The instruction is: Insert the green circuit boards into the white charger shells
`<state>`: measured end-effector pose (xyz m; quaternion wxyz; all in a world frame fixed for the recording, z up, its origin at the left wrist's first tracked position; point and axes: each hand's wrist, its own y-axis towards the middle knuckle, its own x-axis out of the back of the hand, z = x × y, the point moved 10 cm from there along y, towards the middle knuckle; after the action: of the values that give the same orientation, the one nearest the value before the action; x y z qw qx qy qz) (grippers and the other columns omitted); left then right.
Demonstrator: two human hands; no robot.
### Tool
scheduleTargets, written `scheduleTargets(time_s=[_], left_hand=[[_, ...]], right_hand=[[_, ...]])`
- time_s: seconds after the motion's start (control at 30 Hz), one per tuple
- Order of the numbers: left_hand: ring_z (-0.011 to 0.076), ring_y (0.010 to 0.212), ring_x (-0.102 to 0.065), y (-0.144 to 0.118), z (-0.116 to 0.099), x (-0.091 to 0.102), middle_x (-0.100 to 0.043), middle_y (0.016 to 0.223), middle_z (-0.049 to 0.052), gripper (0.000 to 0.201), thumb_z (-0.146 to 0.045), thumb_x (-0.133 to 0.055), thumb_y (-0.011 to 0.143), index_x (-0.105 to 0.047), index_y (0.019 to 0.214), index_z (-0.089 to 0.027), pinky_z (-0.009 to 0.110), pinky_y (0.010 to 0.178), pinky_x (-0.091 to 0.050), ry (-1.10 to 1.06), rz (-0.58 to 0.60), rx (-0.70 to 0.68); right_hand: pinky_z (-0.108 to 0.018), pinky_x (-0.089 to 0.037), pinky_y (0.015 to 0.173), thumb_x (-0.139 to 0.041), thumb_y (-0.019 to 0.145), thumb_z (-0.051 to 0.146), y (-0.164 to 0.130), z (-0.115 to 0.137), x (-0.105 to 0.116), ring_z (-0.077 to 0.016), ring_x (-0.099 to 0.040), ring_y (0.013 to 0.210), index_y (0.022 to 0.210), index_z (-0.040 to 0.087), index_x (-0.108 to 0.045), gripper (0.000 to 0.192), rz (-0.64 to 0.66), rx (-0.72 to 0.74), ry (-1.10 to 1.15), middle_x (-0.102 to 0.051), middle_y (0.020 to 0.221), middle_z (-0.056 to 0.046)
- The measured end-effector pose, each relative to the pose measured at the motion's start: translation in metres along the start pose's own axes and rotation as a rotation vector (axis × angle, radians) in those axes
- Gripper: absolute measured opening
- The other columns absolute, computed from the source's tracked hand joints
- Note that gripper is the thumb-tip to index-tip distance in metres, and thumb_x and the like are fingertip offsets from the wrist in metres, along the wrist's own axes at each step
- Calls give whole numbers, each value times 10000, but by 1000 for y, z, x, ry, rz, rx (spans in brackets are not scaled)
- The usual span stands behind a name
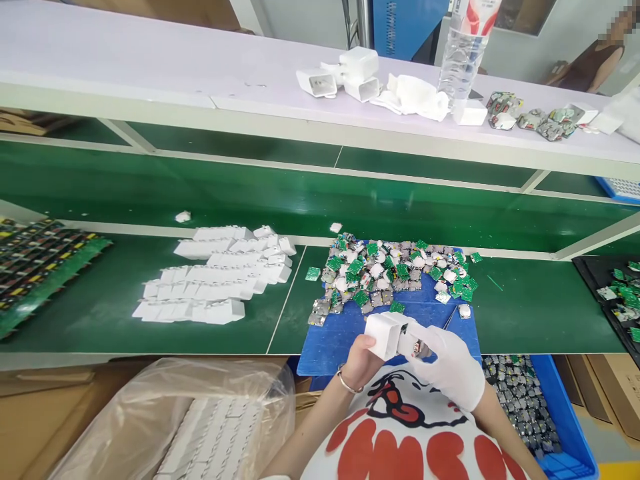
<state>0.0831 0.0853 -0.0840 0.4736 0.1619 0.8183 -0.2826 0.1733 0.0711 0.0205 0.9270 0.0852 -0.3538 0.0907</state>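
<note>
Left hand (363,363) gripped white housing (383,335) above front edge of blue mat (325,350), likely steadying it; gloved right hand (454,367) pinched component assembly (421,348) just beside.

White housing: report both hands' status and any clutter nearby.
Left hand holding white housing. Gloved right hand beside it, small electronic part at its fingers. Circuit-board pile just beyond, on blue mat.
</note>
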Motion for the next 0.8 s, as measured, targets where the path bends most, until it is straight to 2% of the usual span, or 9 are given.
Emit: scheduleTargets(time_s=[0.1,0.2,0.3,0.37,0.5,0.63,0.8], left_hand=[[256,789,-624,1,2,-2,-717,881,91,433,-317,-652,582,-684,966,-120,336,686,-454,-8,30,26],[254,768,-612,0,10,-9,-706,846,93,426,-374,-612,622,-674,956,-119,352,695,-440,-76,64,120],[221,723,-584,-3,23,-16,-685,817,80,414,-426,-583,640,-663,915,-127,335,677,-417,-200,72,253],[207,714,-570,-4,31,-19,-675,825,72,379,-434,-576,639,-649,871,-142,313,649,-396,-261,62,318],[199,691,-556,-4,37,-20,-666,820,77,340,-425,-552,657,-627,844,-151,284,596,-355,-283,43,369],[199,703,-559,-4,37,-22,-667,875,83,321,-400,-532,689,-620,881,-159,270,576,-335,-313,43,381],[187,648,-546,-4,38,-26,-668,819,60,315,-420,-530,695,-624,844,-159,280,575,-332,-327,64,405]], right_hand=[[-271,-510,796,-557,878,272,3,5,-5,-147,-616,811,1030,225,-651,184,44,30,-29,-661,880,-47],[-270,-501,849,-606,823,242,6,7,-4,-184,-619,903,1172,233,-611,349,57,43,-56,-669,930,-54],[-328,-524,822,-624,833,342,8,4,3,-198,-613,900,1248,199,-549,445,49,23,-87,-652,987,-76],[-357,-530,794,-578,877,396,8,0,10,-184,-610,886,1218,174,-544,408,39,5,-109,-626,1036,-82],[-351,-522,802,-511,930,369,4,-6,24,-163,-595,915,1124,173,-570,281,22,-3,-128,-586,1110,-72],[-369,-516,827,-513,929,363,0,-10,34,-175,-583,953,1146,182,-561,287,-25,-16,-130,-570,1146,-80],[-405,-494,868,-533,913,391,5,-21,22,-193,-576,998,1141,168,-566,320,-64,-13,-111,-574,1150,-84]])
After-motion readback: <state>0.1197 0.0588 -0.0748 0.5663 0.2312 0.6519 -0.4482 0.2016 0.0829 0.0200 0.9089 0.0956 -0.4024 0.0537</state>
